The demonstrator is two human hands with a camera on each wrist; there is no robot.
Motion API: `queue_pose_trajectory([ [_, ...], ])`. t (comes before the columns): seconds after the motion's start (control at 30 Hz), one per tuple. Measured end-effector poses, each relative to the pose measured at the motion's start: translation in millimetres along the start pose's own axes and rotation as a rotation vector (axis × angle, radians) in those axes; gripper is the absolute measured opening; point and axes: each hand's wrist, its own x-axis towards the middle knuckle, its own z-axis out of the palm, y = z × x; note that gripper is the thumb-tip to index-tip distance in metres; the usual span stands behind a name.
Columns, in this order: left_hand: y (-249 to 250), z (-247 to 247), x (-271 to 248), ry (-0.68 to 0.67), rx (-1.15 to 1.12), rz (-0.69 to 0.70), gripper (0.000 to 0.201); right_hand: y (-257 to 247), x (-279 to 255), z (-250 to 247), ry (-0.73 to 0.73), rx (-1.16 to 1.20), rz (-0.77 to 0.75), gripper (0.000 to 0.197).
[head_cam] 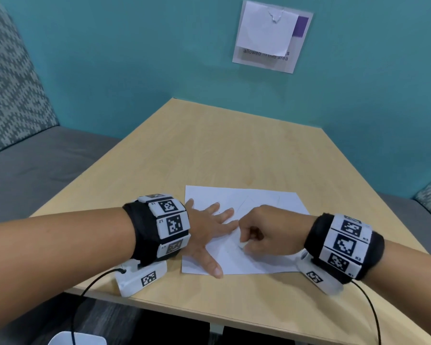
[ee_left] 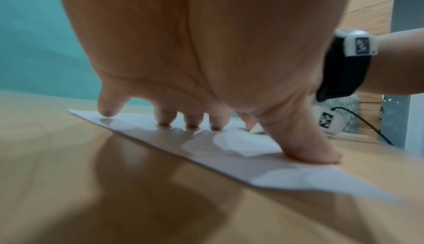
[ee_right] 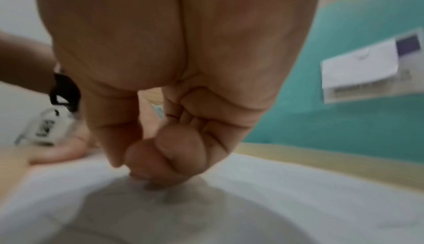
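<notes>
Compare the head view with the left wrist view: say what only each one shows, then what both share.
Only the head view: the sign on the teal wall, faint pencil lines on the sheet of paper, and the back of the left hand spread flat. Only the left wrist view: that hand's palm side, with the fingertips pressing the sheet down. Both: the sheet on the wooden table, and the right hand pinching a small white eraser against it.
</notes>
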Motion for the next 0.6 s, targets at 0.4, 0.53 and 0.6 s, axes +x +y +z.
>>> queue_pose_trajectory([
  [0.4, 2.1, -3.0, -3.8, -0.023, 0.031, -0.025, 0.113, -2.7, -5.2, 4.5, -0.050, 0.005, -0.032, 0.014],
  [0.53, 4.1, -3.2, -3.8, -0.027, 0.016, -0.025, 0.113, 3.1, -7.0, 3.1, -0.001, 0.006, 0.007, 0.014],
  [0.6, 2.7, -2.9, -4.3, -0.029, 0.021, -0.033, 0.113, -0.8, -8.5, 5.3, -0.027, -0.007, -0.012, 0.013],
])
